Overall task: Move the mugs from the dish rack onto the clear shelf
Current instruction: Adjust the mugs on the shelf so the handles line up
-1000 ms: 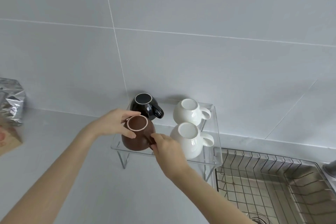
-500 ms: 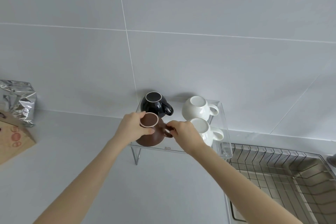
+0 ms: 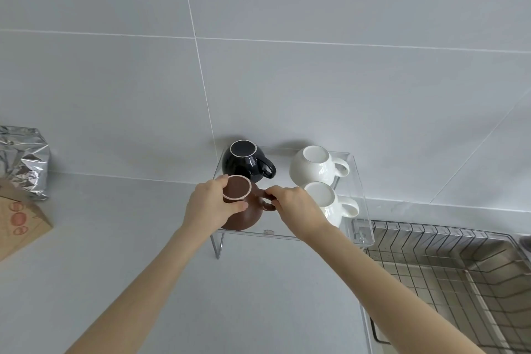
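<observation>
Grey tiled wall (image 3: 316,80), pale counter (image 3: 86,253), wire rack (image 3: 474,261) seemingly bare. Four upturned mugs on the shelf (image 3: 360,210): two white, one black (image 3: 247,162), one brown (image 3: 244,207). My left hand (image 3: 208,208) cups the brown mug; my right (image 3: 296,205) pinches its handle.

crumpled silver foil bag (image 3: 24,161) far left, against wall | brown paper bag (image 3: 20,221) with red round prints, just in front of and below foil bag | pale grey countertop (image 3: 115,238) | grey tiled wall (image 3: 287,80), white grout lines
</observation>
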